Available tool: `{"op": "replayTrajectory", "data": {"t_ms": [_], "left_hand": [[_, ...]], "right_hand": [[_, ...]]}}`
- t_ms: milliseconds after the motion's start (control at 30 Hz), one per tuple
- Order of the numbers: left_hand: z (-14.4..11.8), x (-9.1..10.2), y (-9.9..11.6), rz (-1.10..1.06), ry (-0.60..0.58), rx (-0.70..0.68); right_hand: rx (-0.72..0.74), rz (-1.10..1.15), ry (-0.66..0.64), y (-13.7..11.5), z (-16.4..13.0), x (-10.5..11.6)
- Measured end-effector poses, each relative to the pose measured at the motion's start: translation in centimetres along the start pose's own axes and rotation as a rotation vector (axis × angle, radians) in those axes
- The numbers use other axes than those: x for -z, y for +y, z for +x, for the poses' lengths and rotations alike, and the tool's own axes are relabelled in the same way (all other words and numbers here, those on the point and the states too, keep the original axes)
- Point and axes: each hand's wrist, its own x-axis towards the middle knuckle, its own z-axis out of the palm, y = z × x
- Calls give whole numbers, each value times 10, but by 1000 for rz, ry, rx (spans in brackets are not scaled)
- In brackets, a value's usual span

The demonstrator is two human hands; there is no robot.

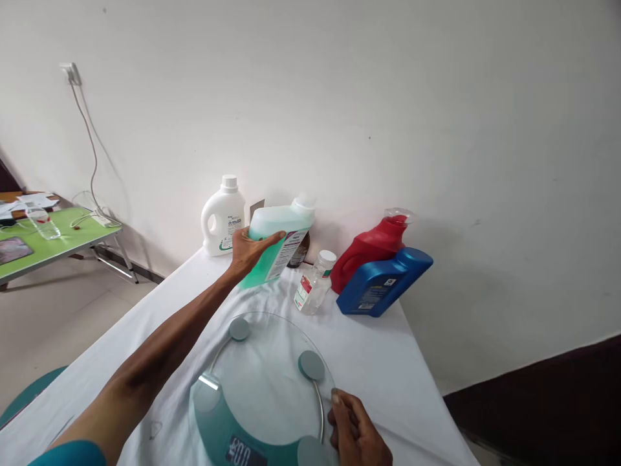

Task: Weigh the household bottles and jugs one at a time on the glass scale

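Note:
My left hand [252, 254] is closed on a bottle of green liquid [269, 259] with a white cap, tilted to the right near the wall. In front of it, a round glass bathroom scale [272, 414] lies on the white-covered table, its display showing lit digits. My right hand [358, 430] has its fingers curled at the scale's right rim, thumb and fingers pinching the glass edge. A clear bottle [315, 285] with a white lid stands just right of the green bottle. Part of a dark brown bottle [299, 251] shows behind them.
A white handled jug [224, 217] stands at the back left of the table [378, 369]. Red [369, 249] and blue [383, 285] bottles lean rightward near the right edge. A low green table [72, 230] with a water bottle and cords stands far left.

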Motion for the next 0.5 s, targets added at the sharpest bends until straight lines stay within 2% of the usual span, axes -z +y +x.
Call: {"op": "replayTrajectory", "data": {"t_ms": [100, 267, 367, 500], "left_hand": [[-12, 28, 30, 9, -7, -27], [-45, 62, 71, -24, -49, 15], [-72, 71, 87, -51, -89, 84], [-109, 73, 100, -83, -153, 182]], "right_hand": [[21, -29, -55, -5, 1, 3], [105, -18, -26, -16, -5, 2], [125, -27, -16, -21, -9, 0], [159, -17, -30, -23, -12, -1]]}}
